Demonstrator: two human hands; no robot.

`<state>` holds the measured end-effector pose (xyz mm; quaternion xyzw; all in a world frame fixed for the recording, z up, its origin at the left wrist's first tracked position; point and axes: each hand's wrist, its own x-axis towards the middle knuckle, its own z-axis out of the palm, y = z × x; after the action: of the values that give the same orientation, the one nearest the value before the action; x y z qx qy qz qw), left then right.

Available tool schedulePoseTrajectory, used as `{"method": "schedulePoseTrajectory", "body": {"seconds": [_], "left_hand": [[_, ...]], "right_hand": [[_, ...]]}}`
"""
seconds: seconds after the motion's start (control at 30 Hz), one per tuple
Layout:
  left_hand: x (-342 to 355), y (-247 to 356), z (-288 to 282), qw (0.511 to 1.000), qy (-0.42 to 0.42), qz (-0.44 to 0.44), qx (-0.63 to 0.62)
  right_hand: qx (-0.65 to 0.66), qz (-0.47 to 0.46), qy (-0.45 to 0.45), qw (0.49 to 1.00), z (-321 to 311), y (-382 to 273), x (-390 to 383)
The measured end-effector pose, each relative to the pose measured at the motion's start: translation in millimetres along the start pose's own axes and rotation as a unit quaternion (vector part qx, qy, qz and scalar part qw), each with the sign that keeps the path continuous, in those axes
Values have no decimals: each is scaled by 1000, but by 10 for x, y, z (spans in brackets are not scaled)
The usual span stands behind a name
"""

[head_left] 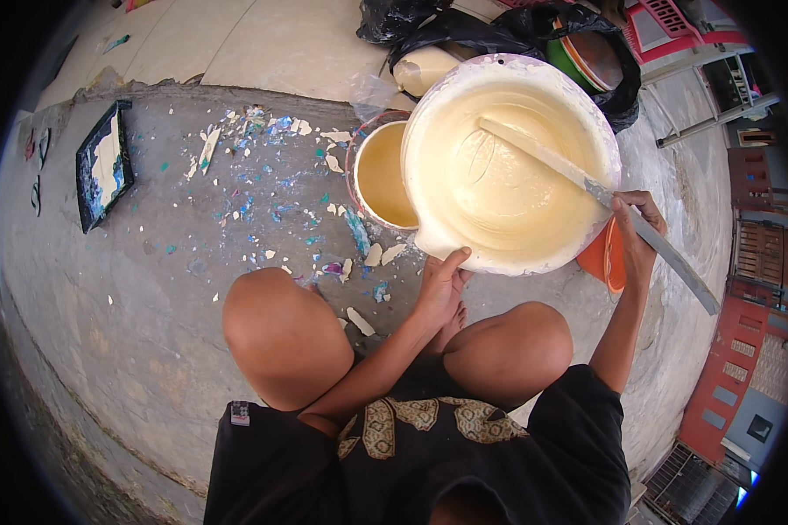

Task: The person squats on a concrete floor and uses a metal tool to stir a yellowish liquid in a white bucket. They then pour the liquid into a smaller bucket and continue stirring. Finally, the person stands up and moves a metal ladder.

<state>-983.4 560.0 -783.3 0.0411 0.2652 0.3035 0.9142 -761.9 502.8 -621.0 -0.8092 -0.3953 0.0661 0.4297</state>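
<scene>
A large white basin [534,201] of pale cream, glossy liquid fills the upper middle. My left hand [442,282] grips its near lower rim, thumb on top. My right hand [635,223] is closed on a long flat grey-wood stick [678,271], whose far end lies in the liquid. Left of the basin, partly behind it, stands a bucket [383,175] coated inside with the same cream colour. An orange container [597,264] shows below the basin's right side, mostly hidden.
Dried paint flakes [271,157] litter the concrete floor. A black tray [103,166] with paint residue and sandals [38,166] lie left. Behind the basin are black bags [385,22], a cream container [420,70] and a green pail [587,61]. A metal ladder-like frame [709,114] stands right.
</scene>
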Motion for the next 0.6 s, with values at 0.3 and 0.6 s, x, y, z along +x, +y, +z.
{"method": "schedulePoseTrajectory", "body": {"seconds": [0.3, 0.6], "left_hand": [[26, -15, -86, 1000, 13, -3, -8], [75, -20, -141, 1000, -3, -20, -20]], "right_hand": [[-58, -55, -110, 991, -438, -29, 14], [-226, -217, -15, 949, -492, -422, -192]]}}
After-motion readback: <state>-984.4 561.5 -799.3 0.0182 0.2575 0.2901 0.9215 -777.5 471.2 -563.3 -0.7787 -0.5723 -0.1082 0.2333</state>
